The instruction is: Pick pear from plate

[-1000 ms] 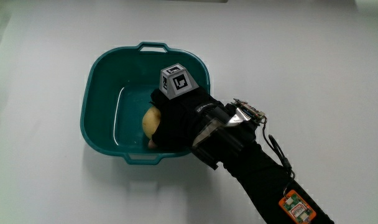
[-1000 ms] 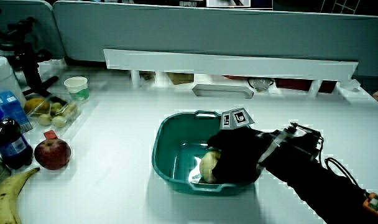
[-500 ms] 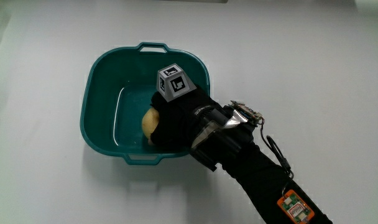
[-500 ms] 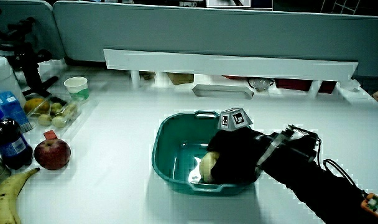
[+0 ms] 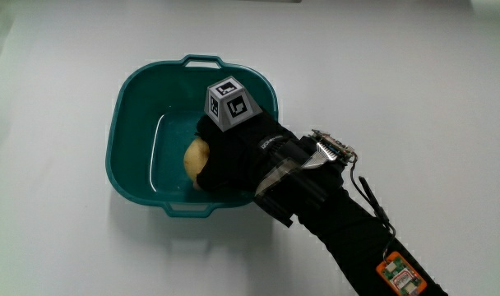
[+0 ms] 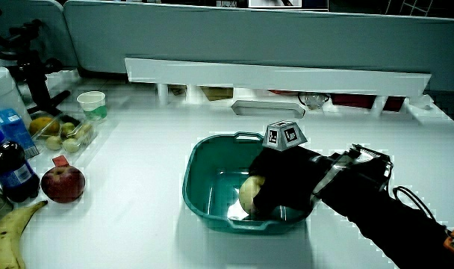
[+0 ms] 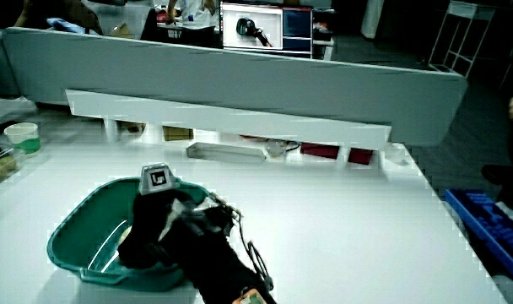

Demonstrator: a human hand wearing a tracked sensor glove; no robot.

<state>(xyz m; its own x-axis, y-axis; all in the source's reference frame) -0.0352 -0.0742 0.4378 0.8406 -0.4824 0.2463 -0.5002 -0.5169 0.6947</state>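
A pale yellow pear (image 5: 196,156) lies inside a teal tub (image 5: 135,107) with handles, not a flat plate. The gloved hand (image 5: 225,156) reaches into the tub and its fingers are closed around the pear. A patterned cube (image 5: 232,103) sits on the back of the hand. In a side view the pear (image 6: 249,193) shows at the fingertips of the hand (image 6: 275,187), slightly above the floor of the tub (image 6: 204,168). In a side view the hand (image 7: 151,224) hides the pear inside the tub (image 7: 79,232).
At the table's edge stand a red apple (image 6: 63,184), a banana (image 6: 9,235), a dark bottle (image 6: 10,170), a clear box of fruit (image 6: 59,131) and a paper cup (image 6: 92,104). A low tray (image 6: 268,109) lies near the partition (image 6: 275,75).
The hand with the pear has risen a little inside the tub; the cube sits higher than before. The tub has not moved.
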